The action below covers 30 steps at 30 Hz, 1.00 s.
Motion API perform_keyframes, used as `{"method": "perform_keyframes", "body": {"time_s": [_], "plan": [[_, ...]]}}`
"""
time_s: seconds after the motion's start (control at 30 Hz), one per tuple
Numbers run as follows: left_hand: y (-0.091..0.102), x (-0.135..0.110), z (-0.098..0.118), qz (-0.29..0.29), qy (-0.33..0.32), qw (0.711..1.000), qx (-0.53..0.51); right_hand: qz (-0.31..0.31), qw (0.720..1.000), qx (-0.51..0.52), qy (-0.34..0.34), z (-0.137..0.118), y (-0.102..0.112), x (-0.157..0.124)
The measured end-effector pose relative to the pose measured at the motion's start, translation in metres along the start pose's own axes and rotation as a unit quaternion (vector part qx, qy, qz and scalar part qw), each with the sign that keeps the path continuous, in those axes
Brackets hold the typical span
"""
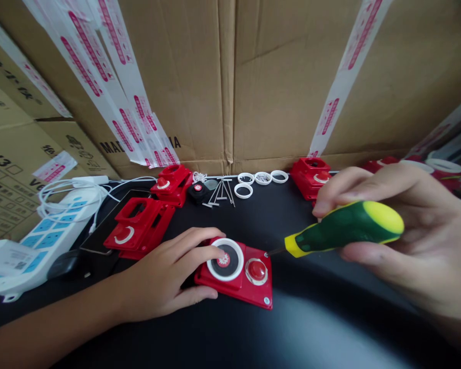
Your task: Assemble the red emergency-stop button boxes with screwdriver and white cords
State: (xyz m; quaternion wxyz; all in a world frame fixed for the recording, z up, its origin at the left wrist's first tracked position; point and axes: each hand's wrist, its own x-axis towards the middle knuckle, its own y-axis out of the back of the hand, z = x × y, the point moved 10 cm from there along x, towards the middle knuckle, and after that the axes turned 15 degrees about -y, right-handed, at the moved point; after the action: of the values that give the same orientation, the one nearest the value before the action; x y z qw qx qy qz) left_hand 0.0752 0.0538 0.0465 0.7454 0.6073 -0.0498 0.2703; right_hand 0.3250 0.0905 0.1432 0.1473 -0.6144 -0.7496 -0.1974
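- Two bare hands busy around one red unit, flat on the black tabletop, just below the middle of the frame.
- Left hand, left of centre: fingers over the white ring and dark disc, thumb along the near edge, pinning the thing down.
- Right hand, right side of the frame: closed round a green-and-yellow screwdriver, tip at the upper-right corner screw. Can't tell if properly seated in the head.
- Done, by the look of it: red dome in its collar, ring and disc on, lower-right corner screw in place.
- Left to do, at a guess: tightening at that upper corner. Left-side corners mostly under the fingers, so no idea there.
- Seemingly less far along: left-hand housing and upper-right housing, both with gaping round openings.
- Loose in the upper middle: spare rings and metal pins.
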Motion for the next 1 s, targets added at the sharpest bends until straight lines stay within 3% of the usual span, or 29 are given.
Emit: {"method": "perform_keyframes", "body": {"time_s": [0.2,0.3,0.4,0.5,0.7,0.87,0.93,1.0], "plan": [[0.000,-0.001,-0.001,0.003,0.002,1.000,-0.002,0.003,1.000,0.006,-0.006,0.002,-0.001,-0.001],[-0.001,-0.001,-0.001,-0.001,0.003,1.000,0.007,0.004,0.998,0.004,-0.058,0.006,-0.005,0.007],[-0.001,0.000,0.001,-0.001,-0.003,1.000,0.023,-0.075,0.985,-0.010,-0.152,0.014,-0.023,0.022],[0.002,0.002,0.002,0.003,-0.006,0.999,0.037,-0.189,0.963,-0.057,-0.182,0.010,-0.044,0.035],[0.006,0.003,0.002,0.010,0.007,1.000,0.028,-0.312,0.933,-0.091,-0.156,-0.002,-0.062,0.056],[0.005,0.001,-0.002,0.009,0.016,1.000,0.021,-0.421,0.884,-0.147,-0.140,-0.016,-0.068,0.047],[0.005,0.001,-0.003,0.012,0.016,1.000,0.018,-0.407,0.883,-0.207,-0.107,-0.022,-0.062,0.046],[0.005,0.000,-0.004,0.016,0.016,1.000,0.017,-0.348,0.888,-0.297,-0.046,-0.030,-0.053,0.048]]}}
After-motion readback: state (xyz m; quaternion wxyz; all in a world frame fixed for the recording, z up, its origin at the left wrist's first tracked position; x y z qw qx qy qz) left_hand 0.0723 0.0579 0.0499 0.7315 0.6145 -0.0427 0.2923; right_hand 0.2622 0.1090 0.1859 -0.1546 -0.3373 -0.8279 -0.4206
